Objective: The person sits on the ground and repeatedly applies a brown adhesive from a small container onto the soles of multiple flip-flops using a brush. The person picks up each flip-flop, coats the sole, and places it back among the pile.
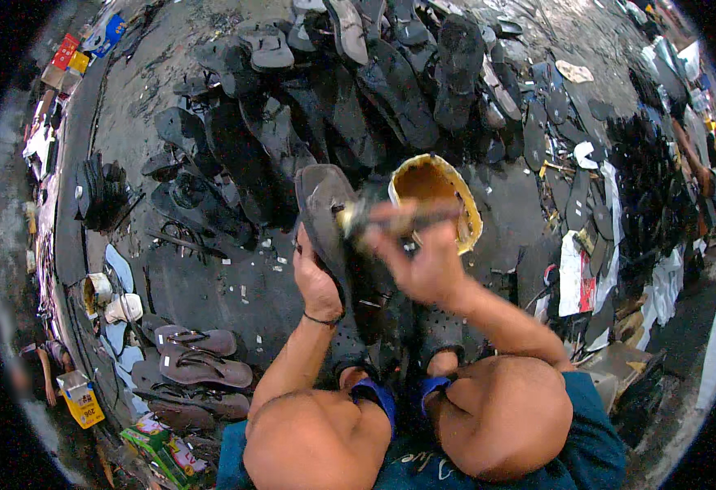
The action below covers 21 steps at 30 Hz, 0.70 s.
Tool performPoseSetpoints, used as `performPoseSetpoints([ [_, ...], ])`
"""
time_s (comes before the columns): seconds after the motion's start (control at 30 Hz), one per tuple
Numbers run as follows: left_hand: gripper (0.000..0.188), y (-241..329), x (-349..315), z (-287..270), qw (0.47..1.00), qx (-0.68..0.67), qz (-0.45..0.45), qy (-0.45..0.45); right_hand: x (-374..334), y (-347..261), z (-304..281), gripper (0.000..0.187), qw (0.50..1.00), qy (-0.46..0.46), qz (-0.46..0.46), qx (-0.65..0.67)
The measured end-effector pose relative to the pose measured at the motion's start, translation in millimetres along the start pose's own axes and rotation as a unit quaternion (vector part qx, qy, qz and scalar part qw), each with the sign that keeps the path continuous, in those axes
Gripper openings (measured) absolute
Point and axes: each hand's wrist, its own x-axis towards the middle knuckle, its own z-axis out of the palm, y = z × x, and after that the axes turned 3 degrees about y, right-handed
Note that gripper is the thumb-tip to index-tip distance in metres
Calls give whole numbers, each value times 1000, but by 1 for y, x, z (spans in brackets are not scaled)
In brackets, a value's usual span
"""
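My left hand [317, 284] is wrapped round the edge of a dark sandal sole [324, 200], holding it up with its broad face tilted toward me. In my right hand [423, 265] is a brush [382, 216], blurred by motion, with its pale tip at the sole's right side. Just behind the brush handle stands a yellow-rimmed tub [468, 196] with amber-brown stuff coating its inside. The tub's bottom is partly hidden by the brush and my hand.
A heap of dark sandals [391, 82] spreads ahead of me. Stacked flip-flops [203, 367] lie at the near left, beside a small white cup [124, 308]. More loose soles [577, 200] and scraps cover the right side. A green box [162, 449] sits lower left.
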Motion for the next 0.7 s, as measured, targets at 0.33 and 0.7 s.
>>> performPoseSetpoints([
  [0.33, 67, 5, -20, -53, 986, 38, -104, -126, -18, 2, 13, 34, 842, -102, 386, 362],
  [0.7, 88, 40, -10, -14, 990, -75, -96, -71, 6, 21, 27, 27, 906, -48, 338, 248],
])
